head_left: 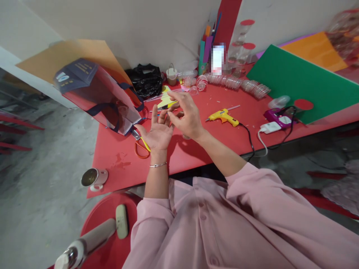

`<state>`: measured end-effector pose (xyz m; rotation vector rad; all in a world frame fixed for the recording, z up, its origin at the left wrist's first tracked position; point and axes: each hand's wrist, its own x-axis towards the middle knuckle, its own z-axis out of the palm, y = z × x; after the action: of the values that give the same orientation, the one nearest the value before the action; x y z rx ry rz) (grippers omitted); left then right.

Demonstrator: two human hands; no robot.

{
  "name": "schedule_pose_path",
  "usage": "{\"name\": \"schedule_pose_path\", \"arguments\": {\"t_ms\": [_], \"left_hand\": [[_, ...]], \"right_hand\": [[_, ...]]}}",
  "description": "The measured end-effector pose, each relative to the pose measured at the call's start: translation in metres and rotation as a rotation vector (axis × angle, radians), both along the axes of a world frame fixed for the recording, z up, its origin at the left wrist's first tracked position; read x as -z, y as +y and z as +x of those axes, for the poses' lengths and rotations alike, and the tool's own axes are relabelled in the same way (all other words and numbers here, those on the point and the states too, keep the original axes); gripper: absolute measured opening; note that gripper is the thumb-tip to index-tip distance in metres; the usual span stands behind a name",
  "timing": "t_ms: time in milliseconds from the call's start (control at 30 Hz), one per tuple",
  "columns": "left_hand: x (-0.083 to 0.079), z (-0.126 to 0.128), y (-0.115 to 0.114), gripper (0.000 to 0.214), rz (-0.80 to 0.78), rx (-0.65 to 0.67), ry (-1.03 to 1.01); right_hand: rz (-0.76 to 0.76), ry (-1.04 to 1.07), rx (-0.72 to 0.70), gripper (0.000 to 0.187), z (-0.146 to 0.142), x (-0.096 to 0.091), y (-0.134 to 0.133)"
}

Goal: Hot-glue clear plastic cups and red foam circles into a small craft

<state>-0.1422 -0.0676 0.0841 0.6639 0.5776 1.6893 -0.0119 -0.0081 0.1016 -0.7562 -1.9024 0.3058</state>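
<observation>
My left hand [159, 134] is palm up over the red table, its fingers apart and slightly curled, with nothing lying on the palm. My right hand [188, 115] comes across from the right, thumb and fingers curled together at the left fingertips. Whatever is pinched there, if anything, is too small to make out. Just left of my left hand lie scissors [142, 149] with orange and yellow handles. A yellow hot glue gun [224, 117] rests to the right. Partly hidden below my right hand is a clear plastic piece [185, 136].
A paper bag [103, 101] stands at left; a mug [94, 178] sits by the table's [112, 153] left edge. Nested clear plastic cups [238, 83] lie at the back. A green sheet [305, 84] and purple power strip [280, 118] are at right. A red stool [109, 250] holds a bottle.
</observation>
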Motion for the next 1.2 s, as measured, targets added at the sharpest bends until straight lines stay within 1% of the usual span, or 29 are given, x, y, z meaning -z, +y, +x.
{"name": "schedule_pose_path", "arguments": {"t_ms": [233, 433, 567, 767, 1033, 1200], "left_hand": [[0.003, -0.001, 0.002, 0.079, 0.005, -0.004, -0.089], [0.008, -0.004, 0.004, 0.078, 0.019, 0.014, -0.108], [0.011, -0.005, 0.006, 0.08, 0.041, 0.023, -0.117], [0.008, -0.002, 0.005, 0.078, 0.018, 0.0, -0.06], [0.002, 0.0, 0.002, 0.077, 0.007, 0.009, -0.021], [0.002, 0.001, 0.002, 0.076, -0.018, -0.002, -0.016]], "right_hand": [[0.065, -0.017, -0.052, 0.069, 0.001, 0.005, 0.003], [0.05, 0.062, -0.015, 0.068, 0.001, 0.002, -0.002], [0.017, 0.094, -0.022, 0.067, 0.001, 0.001, -0.006], [-0.016, 0.129, -0.028, 0.062, 0.0, 0.001, -0.006], [0.076, 0.071, 0.042, 0.063, -0.001, 0.005, -0.003], [0.078, 0.078, 0.038, 0.068, 0.0, 0.006, -0.004]]}}
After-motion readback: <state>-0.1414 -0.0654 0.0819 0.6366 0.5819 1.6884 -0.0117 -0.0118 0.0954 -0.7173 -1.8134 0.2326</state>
